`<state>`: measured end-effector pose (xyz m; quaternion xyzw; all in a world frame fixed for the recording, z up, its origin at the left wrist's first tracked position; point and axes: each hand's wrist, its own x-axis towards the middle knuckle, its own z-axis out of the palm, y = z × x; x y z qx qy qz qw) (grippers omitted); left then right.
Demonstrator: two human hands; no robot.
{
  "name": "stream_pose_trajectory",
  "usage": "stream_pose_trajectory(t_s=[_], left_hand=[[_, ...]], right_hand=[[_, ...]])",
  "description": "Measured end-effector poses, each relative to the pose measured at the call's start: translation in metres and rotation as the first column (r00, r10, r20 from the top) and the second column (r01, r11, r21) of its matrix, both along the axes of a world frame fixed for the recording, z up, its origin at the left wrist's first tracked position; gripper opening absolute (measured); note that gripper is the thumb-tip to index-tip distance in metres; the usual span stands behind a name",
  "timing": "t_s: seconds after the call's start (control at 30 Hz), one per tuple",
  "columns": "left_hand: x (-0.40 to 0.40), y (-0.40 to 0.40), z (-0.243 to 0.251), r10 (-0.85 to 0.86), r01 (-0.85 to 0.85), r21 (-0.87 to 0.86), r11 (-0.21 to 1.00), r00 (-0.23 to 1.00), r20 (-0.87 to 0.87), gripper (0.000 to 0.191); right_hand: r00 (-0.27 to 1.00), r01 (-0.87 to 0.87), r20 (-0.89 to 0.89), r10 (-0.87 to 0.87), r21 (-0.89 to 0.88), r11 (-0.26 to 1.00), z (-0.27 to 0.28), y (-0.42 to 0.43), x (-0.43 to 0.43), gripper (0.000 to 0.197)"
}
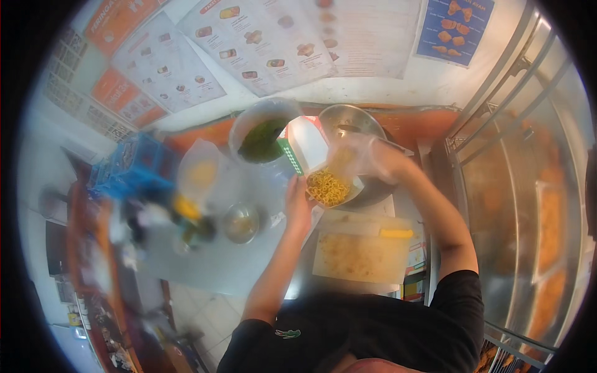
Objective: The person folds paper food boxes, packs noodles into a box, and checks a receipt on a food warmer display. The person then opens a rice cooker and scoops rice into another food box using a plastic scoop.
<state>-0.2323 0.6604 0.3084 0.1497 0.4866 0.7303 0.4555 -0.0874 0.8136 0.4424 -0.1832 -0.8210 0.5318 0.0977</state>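
My left hand grips a folded paper food box with green and red printed sides and a white inside. Its lid flap stands up, and a heap of yellow noodles fills the near part. Over the box's right side is my right hand, in a clear plastic glove. Motion blur and a noodle-coloured smear at its fingers hide whether it grasps any noodles. Just behind and below that hand stands a wide steel bowl, partly covered by the hand and box.
A translucent lidded container with a yellow clip is near my body. Behind the box sits a tub of green leaves. Leftward are a small bowl, a plastic bag and a blue crate. A glass display case borders the right.
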Motion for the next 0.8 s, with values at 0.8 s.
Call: stream_pose_trajectory(t_s=[0.8], left_hand=[[-0.034, -0.146, 0.035, 0.109, -0.121, 0.060, 0.991, 0.979, 0.172, 0.035]], right_hand=[[0.856, -0.074, -0.277, 0.437, 0.770, 0.633, -0.041, -0.147, -0.056, 0.038]])
